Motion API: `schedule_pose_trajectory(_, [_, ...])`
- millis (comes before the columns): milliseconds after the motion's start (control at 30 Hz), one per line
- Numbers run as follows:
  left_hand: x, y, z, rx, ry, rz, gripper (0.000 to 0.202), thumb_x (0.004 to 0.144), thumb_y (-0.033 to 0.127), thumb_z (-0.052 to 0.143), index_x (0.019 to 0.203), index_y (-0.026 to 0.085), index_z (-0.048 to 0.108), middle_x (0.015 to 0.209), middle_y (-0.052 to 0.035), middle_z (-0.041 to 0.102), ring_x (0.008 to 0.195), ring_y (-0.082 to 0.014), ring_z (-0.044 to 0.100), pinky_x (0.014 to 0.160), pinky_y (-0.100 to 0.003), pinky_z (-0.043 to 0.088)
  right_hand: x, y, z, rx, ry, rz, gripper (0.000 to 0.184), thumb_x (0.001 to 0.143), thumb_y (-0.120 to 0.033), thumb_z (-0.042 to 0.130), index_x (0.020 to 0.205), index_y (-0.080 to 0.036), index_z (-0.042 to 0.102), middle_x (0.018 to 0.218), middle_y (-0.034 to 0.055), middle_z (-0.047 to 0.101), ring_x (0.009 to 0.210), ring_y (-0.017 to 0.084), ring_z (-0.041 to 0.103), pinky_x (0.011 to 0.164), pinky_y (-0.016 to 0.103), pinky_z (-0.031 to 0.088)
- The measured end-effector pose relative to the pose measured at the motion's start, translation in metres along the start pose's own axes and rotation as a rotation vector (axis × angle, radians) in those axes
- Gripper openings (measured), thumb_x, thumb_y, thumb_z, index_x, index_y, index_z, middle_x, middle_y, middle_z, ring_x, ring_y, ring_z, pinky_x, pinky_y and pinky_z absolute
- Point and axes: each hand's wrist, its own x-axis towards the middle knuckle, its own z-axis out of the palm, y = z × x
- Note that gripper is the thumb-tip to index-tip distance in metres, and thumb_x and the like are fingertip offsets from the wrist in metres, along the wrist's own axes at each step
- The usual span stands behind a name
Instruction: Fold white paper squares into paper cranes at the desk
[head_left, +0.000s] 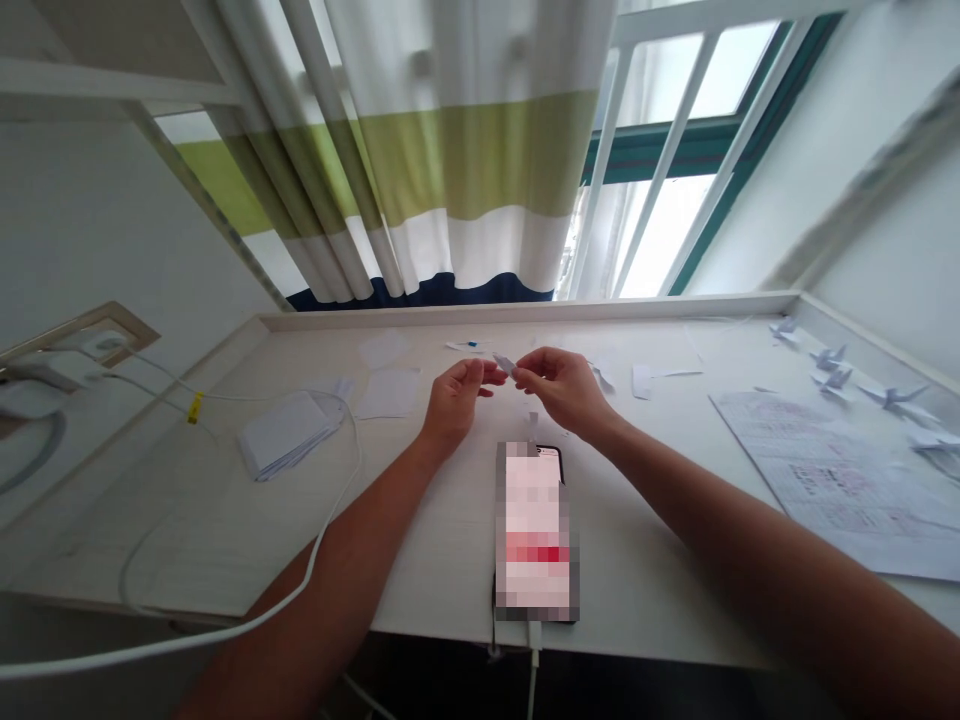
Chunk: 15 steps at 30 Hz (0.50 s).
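A small folded piece of white paper (503, 362) is pinched between the thumb and fingers of my right hand (564, 385) above the middle of the desk. Just left of it is my left hand (455, 402), its fingers loosely bent and slightly apart, with the fingertips close to the paper. Whether they touch it is hard to tell. Below the hands lies a phone (536, 535) with a lit, blurred screen and a cable plugged into its lower end. Small paper scraps (533, 420) are near the hands.
At left lie a stack of white paper sheets (289, 437) and a loose square sheet (389, 393). A white cable (358, 450) loops over my left forearm. Several folded paper cranes (832, 378) stand along the right edge, near a printed sheet (840, 480). A curtain (480, 150) hangs behind the desk.
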Motion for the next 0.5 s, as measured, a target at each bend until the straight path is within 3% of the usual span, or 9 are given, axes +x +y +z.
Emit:
schedule_pose_trajectory(133, [-0.008,0.003,0.012,-0.058,-0.02,0.029,0.045,0.078,0.051,0.086,0.105,0.018,0.071,0.095,-0.0061,0.079,0.089,-0.0177,0.074,0.08,-0.031,0.056,-0.02,-0.004,0.0,0.273,-0.009,0.114,0.031,0.082,-0.043,0.086,0.087,-0.017,0.07,0.084,0.0063,0.077,0.077,0.02,0.076,0.077,0.036,0.063])
schedule_pose_trajectory(233, [-0.014,0.002,0.017,-0.078,-0.008,0.029,0.039,0.075,0.045,0.089,0.095,0.018,0.069,0.089,-0.0032,0.077,0.082,-0.0161,0.073,0.079,-0.031,0.057,-0.034,0.0,0.004,0.312,0.05,0.073,0.041,0.074,-0.051,0.091,0.085,-0.018,0.069,0.081,0.0054,0.076,0.079,0.02,0.076,0.078,0.036,0.063])
schedule_pose_trajectory(500, [-0.015,0.007,0.019,-0.071,0.007,0.093,0.036,0.076,0.045,0.089,0.081,0.018,0.066,0.076,-0.0001,0.072,0.073,-0.0159,0.072,0.074,-0.031,0.058,-0.047,0.001,0.003,0.407,-0.022,0.022,0.037,0.076,-0.05,0.09,0.091,-0.018,0.079,0.089,0.0069,0.081,0.085,0.02,0.075,0.086,0.039,0.061])
